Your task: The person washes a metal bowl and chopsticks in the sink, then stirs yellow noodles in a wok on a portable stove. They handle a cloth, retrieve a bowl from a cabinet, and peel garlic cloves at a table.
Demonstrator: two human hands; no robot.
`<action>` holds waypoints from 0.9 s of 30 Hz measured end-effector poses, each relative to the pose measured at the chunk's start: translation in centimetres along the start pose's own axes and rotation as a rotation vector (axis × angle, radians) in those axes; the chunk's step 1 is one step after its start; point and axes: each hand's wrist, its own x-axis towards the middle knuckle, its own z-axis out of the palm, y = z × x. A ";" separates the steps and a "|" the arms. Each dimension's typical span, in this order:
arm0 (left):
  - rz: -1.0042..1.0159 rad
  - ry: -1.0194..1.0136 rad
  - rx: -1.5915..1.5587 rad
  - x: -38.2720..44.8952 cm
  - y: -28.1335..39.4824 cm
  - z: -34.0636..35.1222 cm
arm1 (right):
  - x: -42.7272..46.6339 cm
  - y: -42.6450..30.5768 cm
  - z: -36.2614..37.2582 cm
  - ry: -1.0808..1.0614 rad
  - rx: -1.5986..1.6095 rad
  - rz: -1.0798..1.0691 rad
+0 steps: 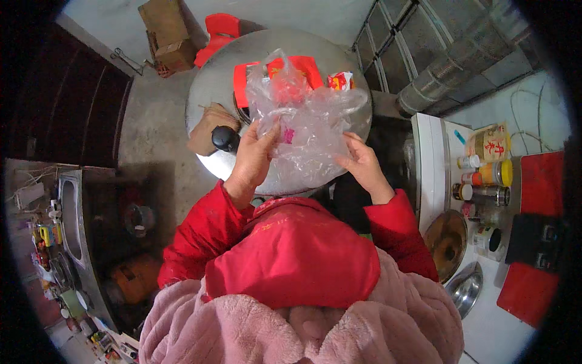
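Observation:
A crumpled clear plastic bag (313,132) with a small pink print is spread between my two hands above a round table (218,59). My left hand (257,152) pinches its left side between thumb and fingers. On the right, my right hand (363,159) grips the opposite edge. Behind the bag lies a red sheet or packet (311,68), partly hidden by the plastic. A small red and white packet (341,81) sits to its right. Left of my left hand are a black round-topped object (225,138) and a brown cloth or paper piece (207,125).
A red plastic chair (220,32) stands behind the table, near cardboard boxes (170,41). To the right, a white counter (427,150) carries jars (495,173), a round brown lid (448,245) and a metal bowl (468,289). At left is a metal sink (72,218).

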 end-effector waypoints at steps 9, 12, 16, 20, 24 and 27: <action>0.404 0.160 0.055 -1.9 6.3 0.6 | -0.8 0.1 -1.5 0.136 -0.630 -0.071; 0.400 0.127 0.326 -3.7 6.7 2.2 | -0.2 -6.2 -0.8 0.261 -0.693 -0.320; 0.241 -0.265 0.053 -4.9 3.9 7.2 | -0.8 -6.7 1.3 0.086 -0.201 -0.357; 0.376 -0.706 0.415 -6.0 2.5 9.9 | 1.5 -3.6 0.1 0.183 -0.281 -0.360; 0.497 -0.603 0.467 -7.9 3.8 9.8 | 3.4 -4.6 -2.6 0.280 0.077 -0.282; 0.467 -0.484 0.449 -7.7 4.2 8.8 | 4.6 -6.0 -5.3 0.440 0.231 -0.349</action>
